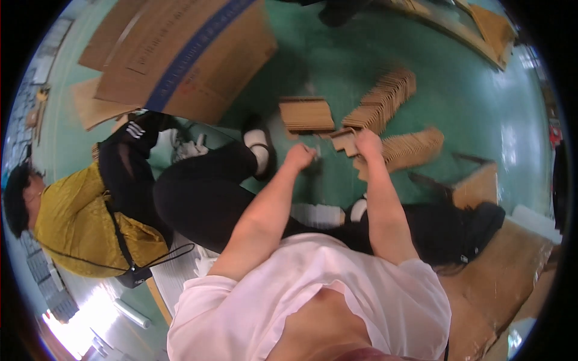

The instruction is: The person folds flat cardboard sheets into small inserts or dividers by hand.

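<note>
The person sits on a glossy green floor [469, 96] with both bare forearms stretched up toward the middle of the frame. The left hand [299, 156] is curled into a closed fist at centre; whether anything sits inside that grip I cannot tell, the picture is too blurred there. The right hand [368, 143], just right of centre, is closed on a small folded cardboard piece [344, 140], brown and flat, which juts out to its left.

Around the hands I count three stacks of the same brown cardboard pieces, all ribbed along their edges like fanned cards. One squared stack [306, 114] lies just above the left hand. A second, slanted stack [388, 99] runs up toward the upper right of centre. A third, curved stack [415, 149] lies right beside the right hand, on its right.

In the upper left a large flattened cardboard sheet [180, 54] with a blue stripe leans over the floor. At the left edge a second person in a yellow top [78, 222] and black sleeves sits close by. The wearer's pale pink shirt [337, 289] fills the bottom, with black trousers [205, 192] above it, and a brown cardboard panel [512, 271] lies at the lower right.
</note>
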### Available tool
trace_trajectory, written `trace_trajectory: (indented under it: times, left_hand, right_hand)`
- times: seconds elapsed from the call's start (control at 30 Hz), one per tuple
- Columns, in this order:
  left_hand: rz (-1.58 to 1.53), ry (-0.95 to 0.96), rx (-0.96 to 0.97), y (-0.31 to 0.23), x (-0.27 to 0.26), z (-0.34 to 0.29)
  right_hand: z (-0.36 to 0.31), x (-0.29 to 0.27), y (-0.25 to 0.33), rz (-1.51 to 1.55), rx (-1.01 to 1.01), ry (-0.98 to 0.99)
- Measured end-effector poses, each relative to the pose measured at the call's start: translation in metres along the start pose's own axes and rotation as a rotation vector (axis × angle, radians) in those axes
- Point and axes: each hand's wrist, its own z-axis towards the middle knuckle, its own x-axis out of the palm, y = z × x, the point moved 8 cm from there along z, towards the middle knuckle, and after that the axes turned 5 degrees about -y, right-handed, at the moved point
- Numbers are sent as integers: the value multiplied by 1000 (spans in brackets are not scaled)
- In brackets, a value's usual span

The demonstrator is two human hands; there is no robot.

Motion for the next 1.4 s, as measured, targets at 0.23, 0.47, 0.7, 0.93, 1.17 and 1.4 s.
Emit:
trace_trajectory:
  times: [0.23, 0.47, 0.7, 0.93, 1.17, 1.4]
  left_hand:
    - [49, -230, 47, 0, -4, -27]
    - [5, -176, -116, 16, -5, -26]
    - [-51, -133, -129, 19, -16, -2]
    - [-200, -295, -226, 53, -9, 9]
    - [-263, -573, -178, 44, -36, 5]
    - [-606, -429, -76, 11, -20, 10]
  right_hand:
    - [-20, -8, -13, 36, 165, -101]
    - [-15, -1, -11, 115, 57, -291]
    - [4, 15, -22, 69, 35, -263]
    - [14, 9, -27, 157, 137, -228]
    - [-13, 16, 17, 255, 23, -416]
    - [-17, 68, 25, 687, 9, -145]
